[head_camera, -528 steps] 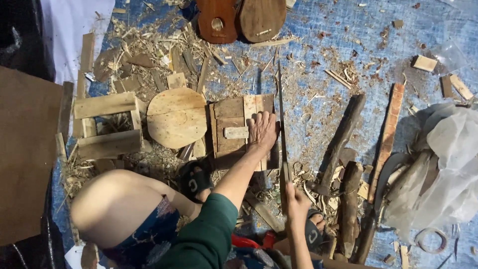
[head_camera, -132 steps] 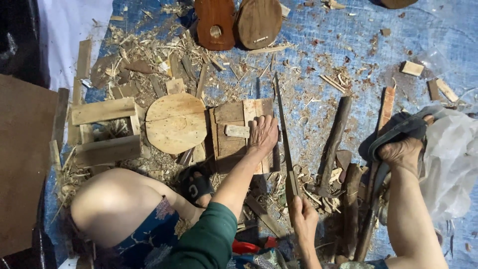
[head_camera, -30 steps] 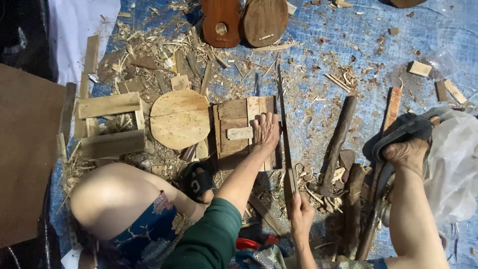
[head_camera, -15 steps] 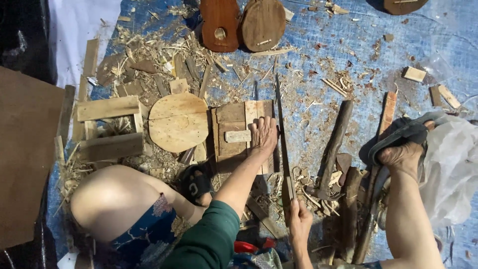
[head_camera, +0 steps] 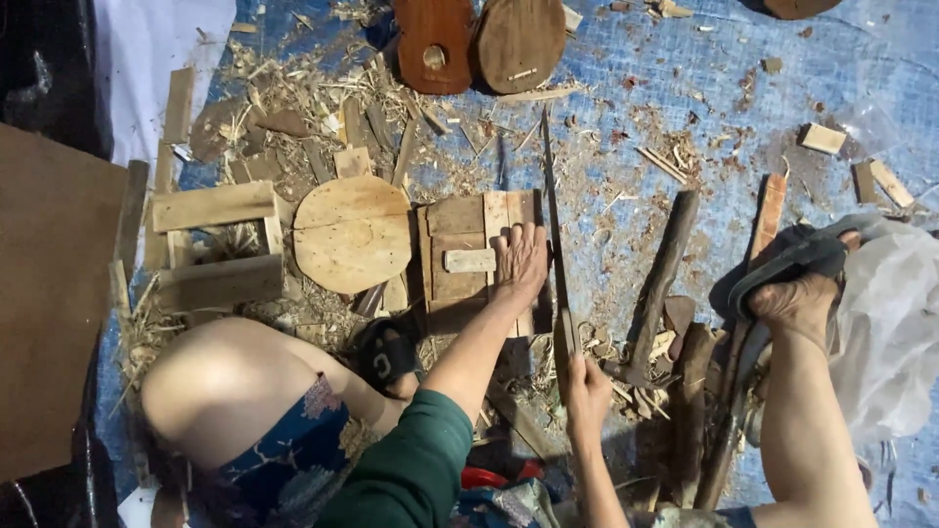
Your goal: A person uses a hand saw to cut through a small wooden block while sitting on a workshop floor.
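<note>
Sawing step: left hand lies flat, fingers open, on the wooden board mid-tarp, right hand closed on the long saw along the board's right edge, calling for steady pressure.

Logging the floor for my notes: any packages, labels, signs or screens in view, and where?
No labels, signs or screens show.
Clear plastic bag: far right on the blue tarp, crumpled, whitish and see-through; contents cannot be made out.
</note>
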